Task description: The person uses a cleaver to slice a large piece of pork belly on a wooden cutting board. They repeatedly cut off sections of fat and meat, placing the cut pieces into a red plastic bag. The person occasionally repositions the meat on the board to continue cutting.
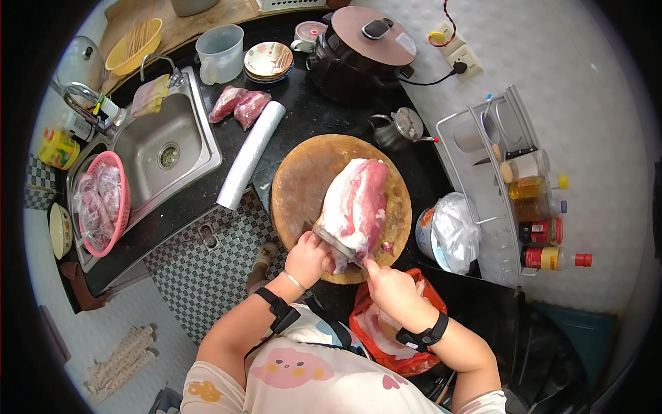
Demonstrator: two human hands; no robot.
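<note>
A large slab of raw meat (357, 199), pink with a pale fat layer, lies on a round wooden chopping board (297, 181). Across its near end runs the blade of a knife (339, 242), pressed into or against the meat. My right hand (390, 290) grips the knife's handle, which is mostly hidden by the fingers. My left hand (310, 261) holds the near end of the meat, close beside the blade's left end. A small meat scrap (388, 248) sits on the board to the right of the slab.
A red plastic bag (432, 362) with meat is under my right forearm. Beyond the board lie a plastic-film roll (252, 155) and two meat pieces (251, 107). A metal pot (390, 132) and a bag-topped container (426, 238) stand right. The sink (155, 134) is left.
</note>
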